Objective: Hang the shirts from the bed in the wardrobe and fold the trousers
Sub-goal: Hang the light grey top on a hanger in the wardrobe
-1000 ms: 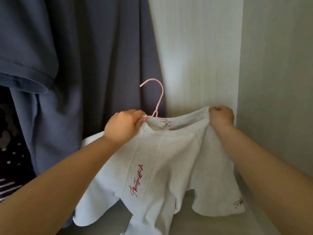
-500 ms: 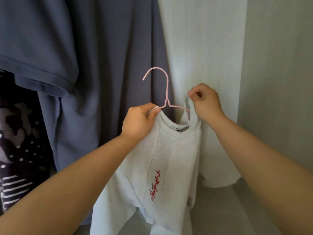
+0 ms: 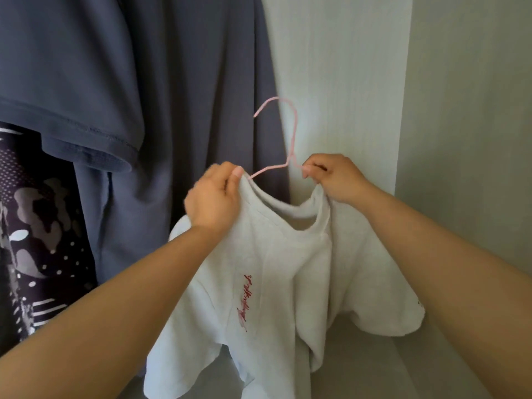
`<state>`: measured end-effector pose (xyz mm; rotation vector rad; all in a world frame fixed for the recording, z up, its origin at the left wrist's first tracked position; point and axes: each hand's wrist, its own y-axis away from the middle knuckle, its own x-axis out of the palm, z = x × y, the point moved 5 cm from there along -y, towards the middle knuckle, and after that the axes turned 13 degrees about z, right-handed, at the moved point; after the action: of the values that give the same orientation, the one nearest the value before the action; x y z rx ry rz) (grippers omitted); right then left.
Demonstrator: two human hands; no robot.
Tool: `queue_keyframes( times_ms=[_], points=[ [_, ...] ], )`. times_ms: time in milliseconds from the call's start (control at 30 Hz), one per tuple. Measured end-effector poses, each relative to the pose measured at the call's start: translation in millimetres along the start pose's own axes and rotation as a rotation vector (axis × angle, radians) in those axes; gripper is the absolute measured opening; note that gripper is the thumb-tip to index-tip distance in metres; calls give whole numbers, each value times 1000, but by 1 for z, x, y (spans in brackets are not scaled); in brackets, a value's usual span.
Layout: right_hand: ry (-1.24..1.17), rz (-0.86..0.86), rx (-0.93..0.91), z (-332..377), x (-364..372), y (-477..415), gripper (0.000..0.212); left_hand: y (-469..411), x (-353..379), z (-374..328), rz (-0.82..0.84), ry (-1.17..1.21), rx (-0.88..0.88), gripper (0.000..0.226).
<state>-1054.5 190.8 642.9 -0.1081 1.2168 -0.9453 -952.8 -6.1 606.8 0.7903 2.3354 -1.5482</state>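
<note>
You're gripping the white shirt (image 3: pixel 276 283) by its collar: your left hand (image 3: pixel 214 201) is pinching the left side, your right hand (image 3: pixel 334 177) is pinching the right. It's hanging long-axis down, neck up. The pink wire hanger (image 3: pixel 288 139) is poking out, hook upward, in front of the hanging navy shirt (image 3: pixel 172 110) and wardrobe wall (image 3: pixel 345 82).

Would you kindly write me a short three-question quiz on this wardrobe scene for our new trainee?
1. True or false: the pink hanger is already hooked on a rail.
2. Which garment hangs nearest the white shirt? A) navy shirt B) red coat C) yellow dress
3. Fill in: the left hand and right hand both grip the shirt's ____.

Key: 1 false, its hook is free in the air; 2 A; 3 neckline.
</note>
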Motion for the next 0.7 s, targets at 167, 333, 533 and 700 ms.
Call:
queue_keyframes(
  times_ms=[167, 333, 533, 700],
  points=[
    [-65, -97, 36, -10, -62, -2, 21, -34, -35, 7, -84, 181, 5, 24],
    [118, -83, 28, 5, -84, -16, 20, -66, -61, -19, -110, 146, 52, 26],
    [56, -257, -64, 38, -132, -30, 21, -111, -102, -75, -60, -1, 180, 30],
    [-53, -367, -38, 32, -135, -27, 23, -114, -78, -77, 211, -229, 212, 40]
  ],
)
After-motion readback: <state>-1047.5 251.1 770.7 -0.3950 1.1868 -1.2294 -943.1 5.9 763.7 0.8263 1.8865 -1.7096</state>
